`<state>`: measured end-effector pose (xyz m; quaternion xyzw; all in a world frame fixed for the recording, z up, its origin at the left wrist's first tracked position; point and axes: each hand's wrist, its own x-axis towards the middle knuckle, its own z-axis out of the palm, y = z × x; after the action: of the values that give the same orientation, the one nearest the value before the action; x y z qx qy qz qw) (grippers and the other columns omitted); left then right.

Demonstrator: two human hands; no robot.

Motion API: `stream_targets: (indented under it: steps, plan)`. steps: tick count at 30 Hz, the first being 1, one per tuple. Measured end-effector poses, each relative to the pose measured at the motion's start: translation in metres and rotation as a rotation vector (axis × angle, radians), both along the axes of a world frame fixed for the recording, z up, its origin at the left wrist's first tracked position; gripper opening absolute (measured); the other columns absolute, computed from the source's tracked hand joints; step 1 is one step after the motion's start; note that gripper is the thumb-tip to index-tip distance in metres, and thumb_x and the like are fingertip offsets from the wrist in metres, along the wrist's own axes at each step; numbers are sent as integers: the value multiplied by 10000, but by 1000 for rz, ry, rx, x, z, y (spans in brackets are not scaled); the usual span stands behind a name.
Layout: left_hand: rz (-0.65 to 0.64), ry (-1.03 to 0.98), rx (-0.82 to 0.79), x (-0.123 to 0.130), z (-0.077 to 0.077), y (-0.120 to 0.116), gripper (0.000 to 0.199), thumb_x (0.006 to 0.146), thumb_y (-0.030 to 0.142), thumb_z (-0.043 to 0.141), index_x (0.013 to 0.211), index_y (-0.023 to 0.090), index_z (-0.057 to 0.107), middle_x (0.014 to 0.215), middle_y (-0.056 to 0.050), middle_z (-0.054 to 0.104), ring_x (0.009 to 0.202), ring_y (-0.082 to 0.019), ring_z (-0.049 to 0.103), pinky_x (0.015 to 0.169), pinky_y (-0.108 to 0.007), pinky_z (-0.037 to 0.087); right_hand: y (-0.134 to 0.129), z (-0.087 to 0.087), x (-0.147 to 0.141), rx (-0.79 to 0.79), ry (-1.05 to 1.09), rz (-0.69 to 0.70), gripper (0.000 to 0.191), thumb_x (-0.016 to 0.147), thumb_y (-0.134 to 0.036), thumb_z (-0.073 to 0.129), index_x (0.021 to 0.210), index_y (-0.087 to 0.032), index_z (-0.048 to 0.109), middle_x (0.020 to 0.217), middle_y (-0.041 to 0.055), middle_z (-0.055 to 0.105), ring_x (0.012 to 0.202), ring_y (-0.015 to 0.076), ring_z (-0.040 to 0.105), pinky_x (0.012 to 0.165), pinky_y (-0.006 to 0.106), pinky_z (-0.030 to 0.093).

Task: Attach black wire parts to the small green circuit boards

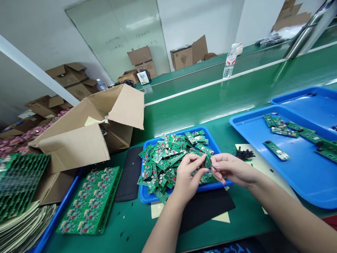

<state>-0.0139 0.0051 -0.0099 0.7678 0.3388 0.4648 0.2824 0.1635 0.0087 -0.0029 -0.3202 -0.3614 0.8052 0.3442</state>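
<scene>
Over the blue tray heaped with narrow green circuit boards, my two hands meet at one small circuit board. My left hand pinches it between thumb and fingers. At the board's right end, the fingertips of my right hand are closed on its edge. Something dark shows there, too small to make out. Beside my right hand, a pile of small black strips lies on pale yellow paper.
To the right, a larger blue tray holds several boards, one lying apart. Left are stacked board panels, black sheets and an open cardboard box. A water bottle stands behind. A black sheet lies under my forearms.
</scene>
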Motion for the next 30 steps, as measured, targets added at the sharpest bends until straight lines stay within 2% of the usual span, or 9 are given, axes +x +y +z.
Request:
stream_targets:
  steps: [5, 10, 15, 20, 24, 30]
  plan:
    - [-34, -33, -130, 0, 1, -1, 341, 842, 254, 597, 1182, 237, 626, 936, -65, 585, 835, -157, 577, 772, -296, 505, 0, -2, -3, 34, -43, -33, 361, 636, -390, 753, 579, -154, 487, 476, -28, 543, 395, 70, 495, 425, 182, 389]
    - [-46, -35, -222, 2, 2, -4, 324, 857, 284, 572, 1168, 224, 640, 900, -67, 570, 827, -165, 559, 778, -303, 491, -1, -5, -7, 182, -186, -139, 385, 630, -445, 746, 588, -162, 489, 467, -32, 530, 422, 74, 478, 457, 201, 405]
    - [-62, -14, -344, 7, 3, -7, 325, 881, 316, 522, 1164, 216, 647, 902, -80, 578, 847, -179, 560, 789, -310, 486, 0, -10, -10, 323, -320, -251, 352, 656, -426, 716, 575, -166, 494, 453, -41, 499, 428, 70, 441, 445, 197, 361]
    - [6, -64, -374, 10, 1, -8, 357, 881, 320, 519, 1211, 221, 609, 957, -83, 602, 878, -182, 570, 832, -320, 476, 2, -10, -13, 304, -232, -238, 350, 667, -445, 702, 582, -167, 507, 495, -29, 518, 471, 91, 489, 507, 232, 443]
    - [8, -82, -374, 10, 1, -9, 355, 857, 332, 553, 1180, 209, 633, 937, -82, 599, 850, -177, 572, 793, -299, 485, 2, -14, -14, 298, -188, -236, 362, 664, -446, 702, 578, -172, 480, 491, -33, 508, 461, 91, 484, 499, 233, 448]
    - [36, -61, -434, 9, 3, -8, 326, 864, 290, 535, 1145, 182, 659, 882, -76, 599, 814, -173, 566, 769, -294, 479, 2, -18, -15, 429, -338, -254, 311, 697, -374, 664, 573, -181, 456, 511, -37, 487, 457, 85, 464, 463, 218, 418]
